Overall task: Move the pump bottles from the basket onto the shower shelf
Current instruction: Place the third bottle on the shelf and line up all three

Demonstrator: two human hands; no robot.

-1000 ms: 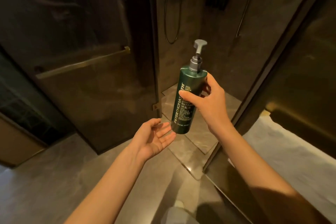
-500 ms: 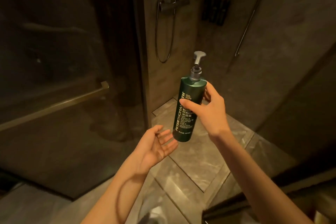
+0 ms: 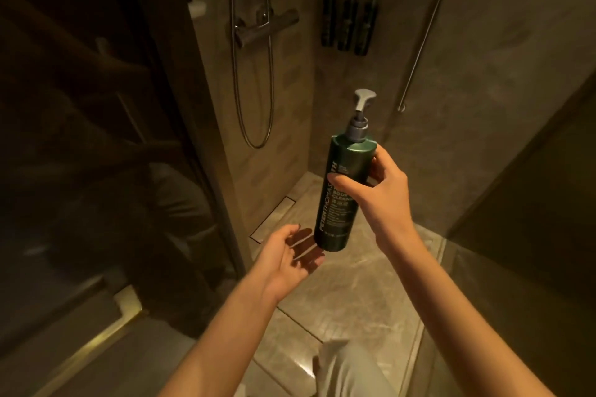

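Pump bottle (image 3: 345, 193): one, green, upright in midair inside the shower.
Right hand (image 3: 377, 193): clamped around its middle.
Left hand (image 3: 287, 259): fingers spread, palm up just below the bottle's base.
Wall-mounted bottles (image 3: 350, 26): three, dark.

The pump bottle (image 3: 345, 193) is dark green with white letters and a grey pump top. The floor tiles (image 3: 351, 293) are brown with pale streaks. Three wall bottles (image 3: 350, 22) look black, maybe.
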